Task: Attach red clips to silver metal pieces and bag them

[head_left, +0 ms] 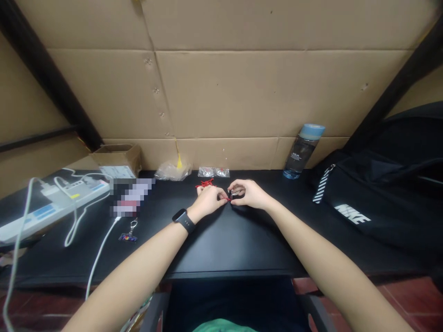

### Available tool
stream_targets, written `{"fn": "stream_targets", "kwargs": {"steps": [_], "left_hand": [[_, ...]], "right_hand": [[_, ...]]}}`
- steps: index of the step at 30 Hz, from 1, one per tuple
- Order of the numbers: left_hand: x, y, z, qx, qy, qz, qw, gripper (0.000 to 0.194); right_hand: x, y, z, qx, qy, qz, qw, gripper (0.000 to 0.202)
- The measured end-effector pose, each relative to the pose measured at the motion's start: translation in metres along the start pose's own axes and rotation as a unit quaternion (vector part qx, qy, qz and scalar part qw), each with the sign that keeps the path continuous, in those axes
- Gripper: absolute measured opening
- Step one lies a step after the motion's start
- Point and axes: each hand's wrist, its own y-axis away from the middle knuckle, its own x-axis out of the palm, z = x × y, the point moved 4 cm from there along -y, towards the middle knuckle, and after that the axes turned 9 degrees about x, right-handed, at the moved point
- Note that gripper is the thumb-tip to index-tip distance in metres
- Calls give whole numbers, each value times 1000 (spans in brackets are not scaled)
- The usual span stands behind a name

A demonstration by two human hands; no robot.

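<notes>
Both hands meet above the middle of the black table (221, 244). My left hand (210, 200), with a dark watch on its wrist, pinches a red cord (227, 199) between thumb and finger. More of the red cord (206, 183) lies bunched behind that hand. Just to the right, my right hand (249, 194) has thumb and fingers closed on a small shiny ring-like piece (232, 195) at the cord's end. Its exact shape is too small to tell. Two small clear packets (213, 172) lie beyond the hands, near the cardboard wall.
At the left are a white power strip (51, 211) with cables, an open cardboard box (119, 159), a blurred-out phone-like item (132, 198) and a keychain (128, 237). A crumpled plastic bag (173, 171) lies behind. Rightward stand a bottle (300, 152) and a black bag (374, 198).
</notes>
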Motion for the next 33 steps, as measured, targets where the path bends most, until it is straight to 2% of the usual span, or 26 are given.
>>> {"fn": "stream_targets", "kwargs": {"steps": [8,14,21,26,31,33], "left_hand": [[-2,1,-2,37,-57,20,997,11],[-7,4,-9,98,-121,22,988,11],[-2,5,-11,111,-128,42,985,10],[-12,3,-11,110,-87,-13,990,6],[-28,1,-14,79,-38,-75,993,5],[-33,1,-13,64,-35,-93,993,10]], "right_hand": [[-1,3,7,-1,18,-13,1000,37],[-2,4,10,-4,41,-16,999,38],[-2,2,3,-9,53,-17,998,37],[-3,3,4,-26,47,-51,997,37],[-6,7,16,-58,-30,-59,996,42],[-6,8,20,-67,-53,-64,994,43]]}}
